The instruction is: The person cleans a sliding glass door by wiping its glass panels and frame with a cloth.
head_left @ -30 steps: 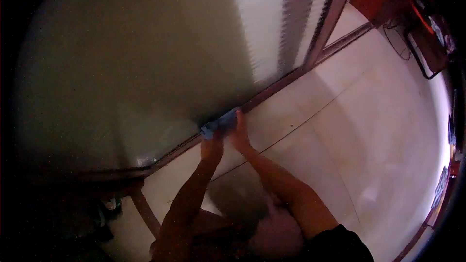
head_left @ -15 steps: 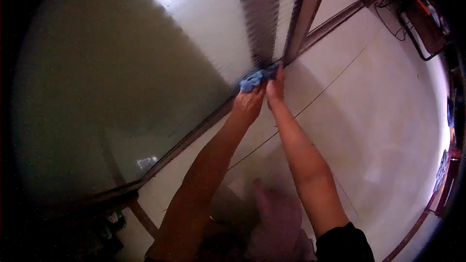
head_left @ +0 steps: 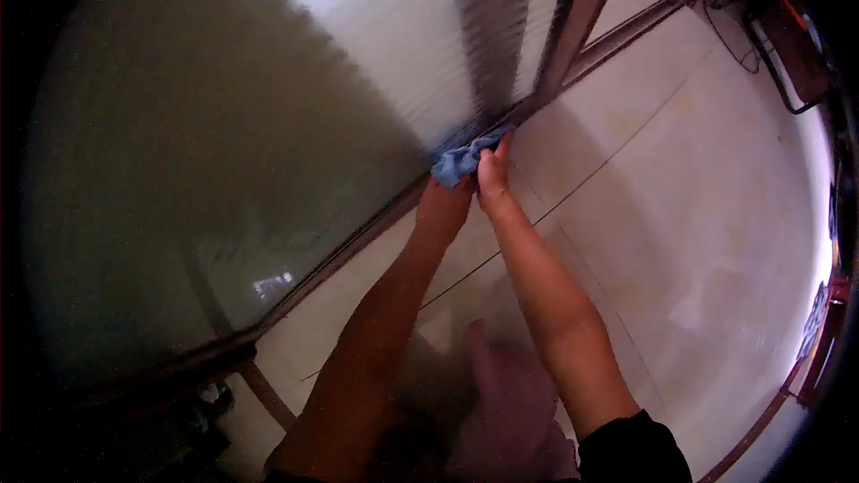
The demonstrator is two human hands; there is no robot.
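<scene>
A crumpled blue cloth [head_left: 458, 162] lies against the dark lower frame [head_left: 385, 219] of a ribbed glass panel [head_left: 224, 125]. My left hand [head_left: 445, 204] is closed on the cloth's left part, its fingertips hidden under the fabric. Close beside it, my right hand [head_left: 493, 170] grips the cloth's right end, with one finger pointing up along it. Both arms reach forward over the pale tiled floor.
The frame meets an upright post [head_left: 573, 27] at upper right. Beyond, a dark piece of furniture with a black tube leg [head_left: 777, 72] and thin cables stand on the tiles [head_left: 644, 215]. Dark items [head_left: 201, 411] lie at lower left.
Over the last second both hands and the cloth have moved up and right along the frame. Since half a second ago they have shifted slightly back left, and the view has moved a little.
</scene>
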